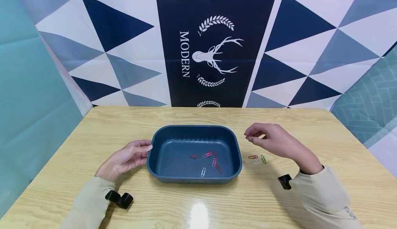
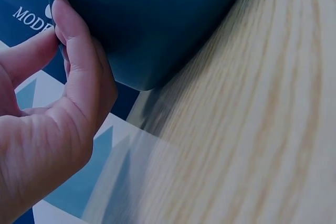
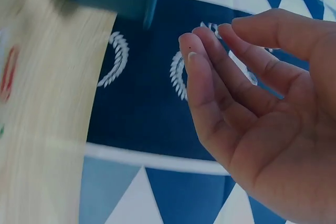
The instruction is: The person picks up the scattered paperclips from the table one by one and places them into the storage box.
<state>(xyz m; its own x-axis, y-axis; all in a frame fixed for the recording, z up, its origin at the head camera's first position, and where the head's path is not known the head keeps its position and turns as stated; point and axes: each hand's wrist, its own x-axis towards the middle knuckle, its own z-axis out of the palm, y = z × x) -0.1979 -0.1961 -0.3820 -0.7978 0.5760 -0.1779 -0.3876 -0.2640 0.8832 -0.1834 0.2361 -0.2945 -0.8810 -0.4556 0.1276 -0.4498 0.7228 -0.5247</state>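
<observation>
A dark blue plastic tray point(image 1: 194, 178) stands on the table with several paper clips lying in it, among them a white paper clip point(image 1: 203, 172) and a pink paper clip point(image 1: 207, 155). My left hand point(image 1: 134, 156) pinches the tray's left rim, thumb at the edge and fingers against the outer wall, as the left wrist view shows. Off the tray's right side, my right hand point(image 1: 273, 140) hovers over the table, its fingers loosely bent and nothing between them. Below it lie a red paper clip point(image 1: 253, 157), a pale paper clip point(image 1: 254, 161) and a green paper clip point(image 1: 263, 159).
The light wooden table point(image 1: 124, 118) reaches back to a patterned cloth point(image 1: 217, 94) with triangles and a deer head. Pale blue-green sheets hang at both sides. Each sleeve has a black wrist camera point(image 1: 119, 199) at its cuff.
</observation>
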